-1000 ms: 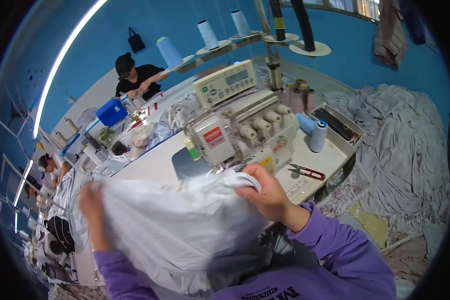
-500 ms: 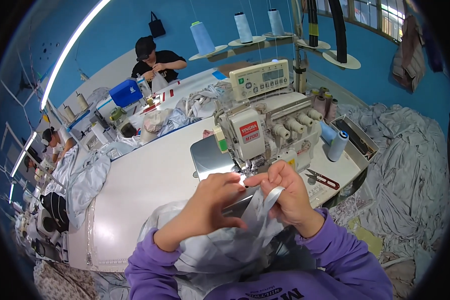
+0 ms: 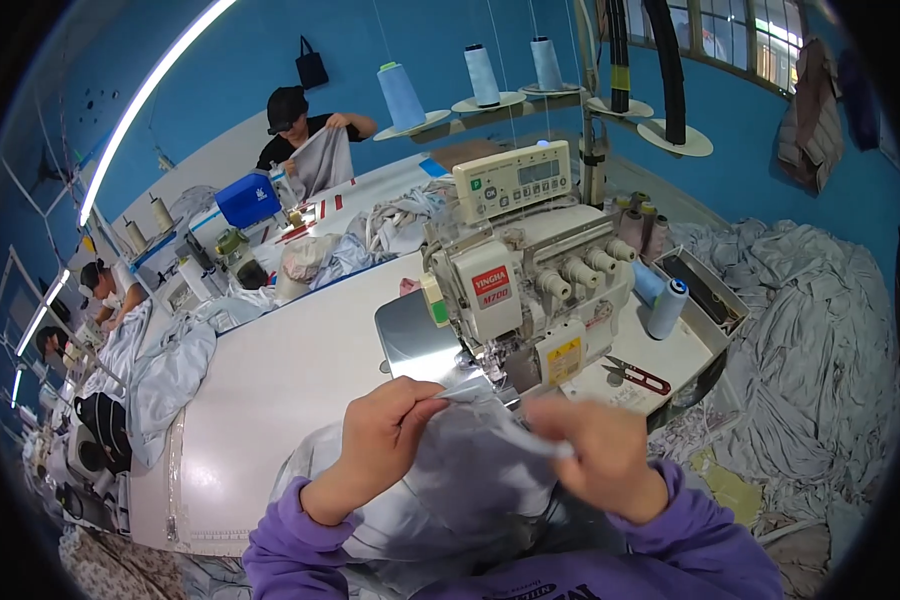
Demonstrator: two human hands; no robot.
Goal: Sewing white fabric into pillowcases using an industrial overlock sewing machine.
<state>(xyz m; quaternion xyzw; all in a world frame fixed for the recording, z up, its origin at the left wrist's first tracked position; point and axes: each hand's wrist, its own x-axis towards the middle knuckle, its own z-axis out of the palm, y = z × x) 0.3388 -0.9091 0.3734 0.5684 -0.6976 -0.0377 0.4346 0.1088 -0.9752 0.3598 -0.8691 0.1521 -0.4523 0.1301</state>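
Note:
My left hand (image 3: 385, 430) pinches the edge of a pale grey piece of fabric (image 3: 430, 490) between thumb and fingers, just in front of the sewing machine's needle area. The rest of the cloth hangs toward my lap. A narrow white fabric strip (image 3: 528, 437) runs from that edge to my right hand (image 3: 610, 455), which is closed on it and smeared by motion. Beyond both hands stands a white overlock sewing machine (image 3: 500, 290) with a lit presser area and a shiny metal plate (image 3: 415, 335) at its left.
Red-handled thread snips (image 3: 640, 377) and a blue thread cone (image 3: 668, 308) lie right of the machine, by a grey box (image 3: 715, 285). Heaped grey fabric (image 3: 800, 380) covers the right side. Across the table a co-worker (image 3: 310, 145) holds up cloth. Thread cones (image 3: 482, 75) stand overhead.
My left hand has closed from spread fingers to a pinch on the fabric edge. My right hand has moved down and right, away from the needle, drawing the strip out. The co-worker has raised cloth.

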